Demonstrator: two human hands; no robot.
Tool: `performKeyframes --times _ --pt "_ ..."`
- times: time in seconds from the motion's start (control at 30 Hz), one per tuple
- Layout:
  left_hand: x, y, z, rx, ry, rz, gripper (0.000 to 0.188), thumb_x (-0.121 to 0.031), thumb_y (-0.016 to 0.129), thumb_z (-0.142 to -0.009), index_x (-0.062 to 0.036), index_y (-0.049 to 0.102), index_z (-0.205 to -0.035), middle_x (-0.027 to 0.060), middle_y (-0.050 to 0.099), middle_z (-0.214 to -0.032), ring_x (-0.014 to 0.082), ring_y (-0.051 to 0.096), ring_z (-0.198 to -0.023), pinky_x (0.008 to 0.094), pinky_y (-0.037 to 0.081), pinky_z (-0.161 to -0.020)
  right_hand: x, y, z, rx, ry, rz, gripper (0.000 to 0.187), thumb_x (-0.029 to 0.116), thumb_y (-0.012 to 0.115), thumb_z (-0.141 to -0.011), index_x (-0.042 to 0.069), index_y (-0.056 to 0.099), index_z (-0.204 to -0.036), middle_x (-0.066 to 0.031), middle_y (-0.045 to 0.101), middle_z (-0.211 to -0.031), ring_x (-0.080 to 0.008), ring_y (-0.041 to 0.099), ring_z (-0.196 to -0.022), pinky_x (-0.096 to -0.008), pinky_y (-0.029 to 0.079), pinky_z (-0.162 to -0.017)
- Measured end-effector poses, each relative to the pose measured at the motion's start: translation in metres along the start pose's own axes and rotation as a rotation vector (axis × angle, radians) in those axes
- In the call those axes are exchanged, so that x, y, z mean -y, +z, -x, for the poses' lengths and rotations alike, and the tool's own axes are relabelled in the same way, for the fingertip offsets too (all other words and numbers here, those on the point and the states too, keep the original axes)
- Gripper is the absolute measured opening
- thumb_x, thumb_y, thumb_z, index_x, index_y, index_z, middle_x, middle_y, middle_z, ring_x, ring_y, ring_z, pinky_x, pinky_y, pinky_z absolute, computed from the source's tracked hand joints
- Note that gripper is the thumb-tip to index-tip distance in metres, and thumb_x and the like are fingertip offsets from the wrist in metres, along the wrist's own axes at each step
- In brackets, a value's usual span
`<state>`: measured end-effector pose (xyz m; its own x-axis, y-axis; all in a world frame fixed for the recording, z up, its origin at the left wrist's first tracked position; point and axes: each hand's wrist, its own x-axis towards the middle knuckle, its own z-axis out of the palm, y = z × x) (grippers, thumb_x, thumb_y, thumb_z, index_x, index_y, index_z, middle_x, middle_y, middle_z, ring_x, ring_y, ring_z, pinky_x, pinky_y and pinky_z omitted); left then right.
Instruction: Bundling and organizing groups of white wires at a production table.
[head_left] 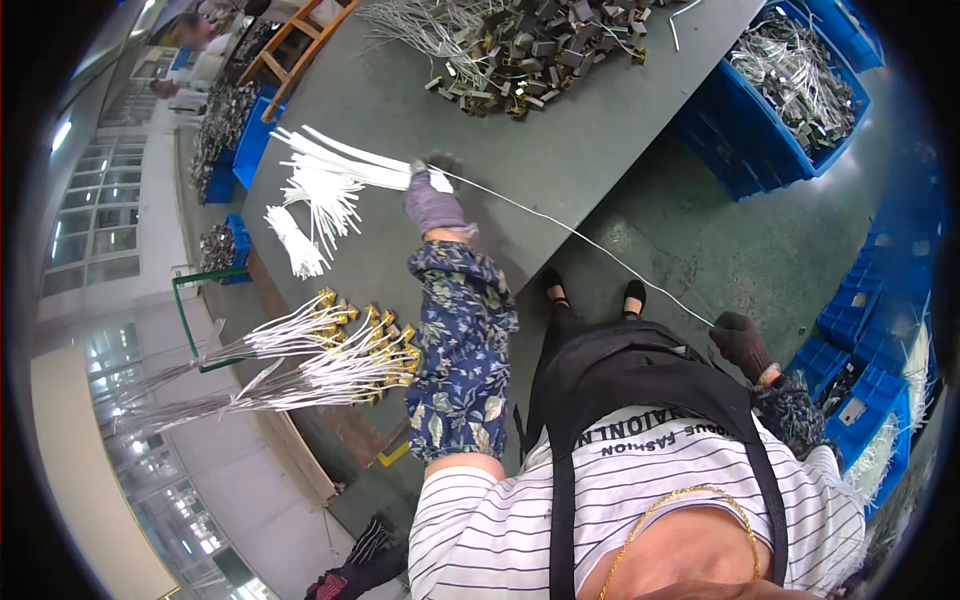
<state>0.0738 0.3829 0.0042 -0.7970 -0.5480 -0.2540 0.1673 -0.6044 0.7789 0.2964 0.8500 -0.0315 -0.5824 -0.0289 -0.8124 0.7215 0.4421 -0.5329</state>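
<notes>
Gripping slim white tubes (375, 170), the left hand (436, 202) sits opposite the right hand (740, 346), closed on thin wire (578, 234)

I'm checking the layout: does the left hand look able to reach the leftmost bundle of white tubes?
Probably yes: the leftmost bundle lies uncovered on the table, though the left hand seems to hold longer tubes.

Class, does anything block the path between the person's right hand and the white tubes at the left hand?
Nothing visible does: a white cord runs uncovered from the right hand, past the edge of the grey table, to the left hand at the white tubes.
</notes>
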Motion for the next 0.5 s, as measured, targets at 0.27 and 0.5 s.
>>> performKeyframes --times 0.27,0.5 --pt "-0.074 0.027 -0.018 -0.048 0.122 -0.133 0.021 -0.021 0.052 -0.094 -0.0010 0.055 -0.099 0.0166 0.062 -0.094 0.0312 0.063 -0.087 0.0491 0.056 -0.079 -0.006 0.005 -0.014 -0.037 -0.140 -0.164 0.016 0.018 0.063 -0.080 0.003 0.059 -0.085 0.0002 0.053 -0.067 -0.0102 0.047 -0.056 -0.0281 0.038 -0.051" --pt "-0.023 0.020 0.026 0.332 -0.213 -0.409 0.021 -0.023 0.058 -0.090 -0.0031 0.060 -0.097 0.0124 0.065 -0.085 0.0206 0.064 -0.075 0.0279 0.052 -0.062 0.020 0.016 -0.004 0.014 -0.269 -0.198 0.015 0.016 0.062 -0.080 0.003 0.059 -0.084 0.0024 0.051 -0.068 -0.0097 0.047 -0.061 -0.0276 0.038 -0.053"
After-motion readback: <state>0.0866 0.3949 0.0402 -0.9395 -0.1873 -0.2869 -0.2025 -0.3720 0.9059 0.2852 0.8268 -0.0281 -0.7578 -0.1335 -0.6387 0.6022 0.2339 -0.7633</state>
